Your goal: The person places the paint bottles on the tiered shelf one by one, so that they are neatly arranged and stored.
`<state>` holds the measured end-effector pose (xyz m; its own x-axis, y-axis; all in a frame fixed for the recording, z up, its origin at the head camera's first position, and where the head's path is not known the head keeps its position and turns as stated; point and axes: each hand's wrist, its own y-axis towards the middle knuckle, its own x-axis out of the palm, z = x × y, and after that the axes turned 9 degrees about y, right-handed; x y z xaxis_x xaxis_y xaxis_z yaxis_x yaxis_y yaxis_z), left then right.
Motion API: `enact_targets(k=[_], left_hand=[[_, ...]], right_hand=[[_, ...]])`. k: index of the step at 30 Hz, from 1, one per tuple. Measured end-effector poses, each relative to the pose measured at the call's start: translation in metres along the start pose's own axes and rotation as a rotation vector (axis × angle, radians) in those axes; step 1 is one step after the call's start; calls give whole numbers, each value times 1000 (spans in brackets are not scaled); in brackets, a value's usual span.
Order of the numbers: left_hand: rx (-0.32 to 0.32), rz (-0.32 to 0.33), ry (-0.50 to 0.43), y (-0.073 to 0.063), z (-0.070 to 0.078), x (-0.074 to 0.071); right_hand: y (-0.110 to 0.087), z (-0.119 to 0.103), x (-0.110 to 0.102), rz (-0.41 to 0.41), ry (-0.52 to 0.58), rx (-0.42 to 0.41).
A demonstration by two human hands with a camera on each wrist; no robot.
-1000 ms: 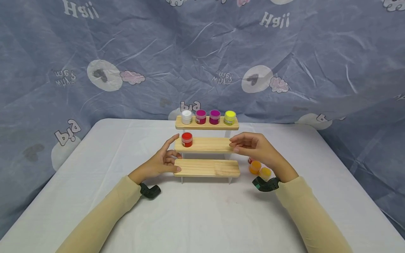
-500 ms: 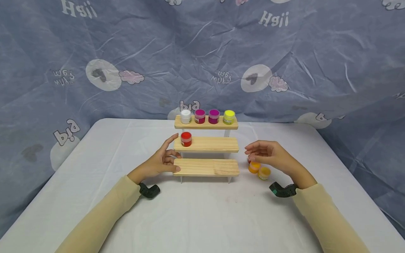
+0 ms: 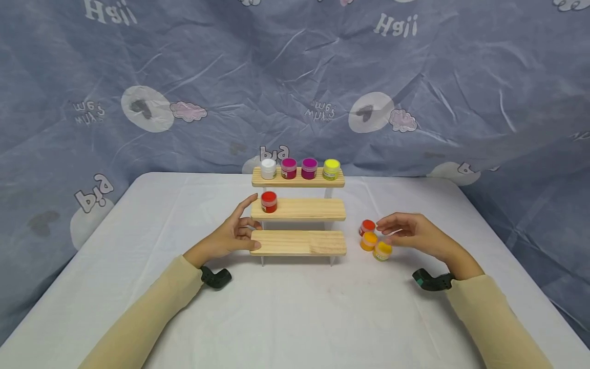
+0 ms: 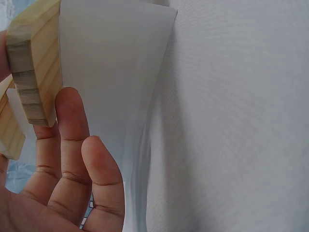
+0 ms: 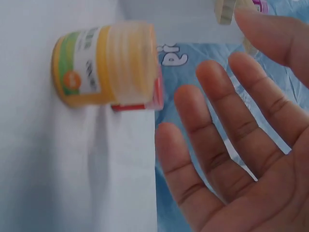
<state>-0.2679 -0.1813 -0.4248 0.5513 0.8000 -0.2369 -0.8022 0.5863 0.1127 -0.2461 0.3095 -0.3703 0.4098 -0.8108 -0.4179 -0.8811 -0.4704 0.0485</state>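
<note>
Right grip (image 3: 420, 236): fingers loosely bent, nothing held. Jars lie just to its left, upright, axes vertical — yellow jar (image 3: 382, 251) closest, then orange jar (image 3: 369, 241), red jar (image 3: 367, 227) nearest the desk's (image 3: 295, 318) far edge. Left grip (image 3: 230, 237) well apart — pinching the tiered stand (image 3: 295, 243) at its end toward the desk's left edge.

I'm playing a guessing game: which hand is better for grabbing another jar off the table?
Probably the right hand. It's empty and near the red jar, orange jar and yellow jar on the table. The left hand is farther away and grips the bottom shelf.
</note>
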Motion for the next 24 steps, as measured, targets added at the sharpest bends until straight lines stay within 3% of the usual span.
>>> enact_targets(k=[6,15,24], left_hand=[[1,-1,1,-1,2,0],[14,-3,-4,-1,-1,-2],[9,-3,-4,0,-2,0]], right_hand=[[-5,13,-8,-35,11,54],[-2,29,-13,-171,42,84],[-1,37,-10,-204,38,75]])
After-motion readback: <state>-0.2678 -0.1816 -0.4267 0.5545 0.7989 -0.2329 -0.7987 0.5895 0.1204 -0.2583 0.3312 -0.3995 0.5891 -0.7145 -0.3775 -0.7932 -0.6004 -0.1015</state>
